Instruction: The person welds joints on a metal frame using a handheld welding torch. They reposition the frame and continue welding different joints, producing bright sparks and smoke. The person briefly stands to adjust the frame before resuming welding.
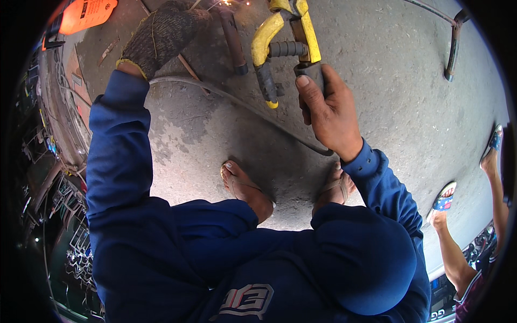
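Observation:
My right hand (334,110), bare, is wrapped round the black handle of a yellow-and-black welding electrode holder (264,37), whose head points up to the top edge. On my left hand (164,35) is a dark knitted glove with a yellow cuff. It reaches to the top of the picture beside a rusty metal pipe (232,40). The gloved fingertips are blurred there, so their grip is unclear. Small bright sparks (229,2) show at the pipe's upper end. A grey cable (237,99) curves across the floor from near my left cuff to below my right wrist.
An orange plastic object (86,15) lies at the upper left. A bent metal tube (452,51) stands at the upper right. Someone's legs and patterned sandals (444,199) are at the right. Tangled metal parts (78,253) lie along the left. My sandalled feet (242,185) rest on concrete.

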A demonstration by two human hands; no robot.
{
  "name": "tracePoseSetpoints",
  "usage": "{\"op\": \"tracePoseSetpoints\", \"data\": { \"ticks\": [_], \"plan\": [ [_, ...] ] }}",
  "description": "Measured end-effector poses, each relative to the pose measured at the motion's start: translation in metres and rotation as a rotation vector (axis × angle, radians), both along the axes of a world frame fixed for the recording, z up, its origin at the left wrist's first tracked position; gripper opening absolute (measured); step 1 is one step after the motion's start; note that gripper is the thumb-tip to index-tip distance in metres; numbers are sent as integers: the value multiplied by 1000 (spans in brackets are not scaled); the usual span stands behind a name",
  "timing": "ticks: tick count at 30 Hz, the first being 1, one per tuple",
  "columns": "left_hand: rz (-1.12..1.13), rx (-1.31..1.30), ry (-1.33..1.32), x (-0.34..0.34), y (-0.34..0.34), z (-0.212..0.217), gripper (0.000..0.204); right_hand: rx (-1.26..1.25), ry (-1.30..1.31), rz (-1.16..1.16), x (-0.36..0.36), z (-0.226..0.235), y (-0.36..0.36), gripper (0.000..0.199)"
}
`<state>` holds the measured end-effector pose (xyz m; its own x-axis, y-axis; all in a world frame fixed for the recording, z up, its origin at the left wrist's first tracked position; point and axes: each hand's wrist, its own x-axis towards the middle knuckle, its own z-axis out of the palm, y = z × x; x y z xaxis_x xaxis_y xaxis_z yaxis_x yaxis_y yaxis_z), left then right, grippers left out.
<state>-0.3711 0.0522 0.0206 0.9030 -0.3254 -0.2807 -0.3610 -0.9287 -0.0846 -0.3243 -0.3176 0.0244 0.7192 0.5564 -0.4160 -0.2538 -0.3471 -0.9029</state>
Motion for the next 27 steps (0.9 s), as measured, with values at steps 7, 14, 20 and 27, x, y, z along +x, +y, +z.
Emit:
{"op": "tracePoseSetpoints", "data": {
  "ticks": [7, 14, 20, 27],
  "plan": [
    [-23, -65, -79, -6, 6, 1, 46, -4, 48, -8, 1, 1, -3, 39],
    [-11, -92, -67, -6, 10, -1, 51, 3, 30, -24, -1, -3, 0, 44],
    [69, -162, -47, -11, 6, 2, 54, -19, 25, -12, -1, -4, 0, 46],
    [74, -257, -165, -20, 20, -21, 42, 20, 23, -18, -4, -5, 1, 44]
  ]
}}
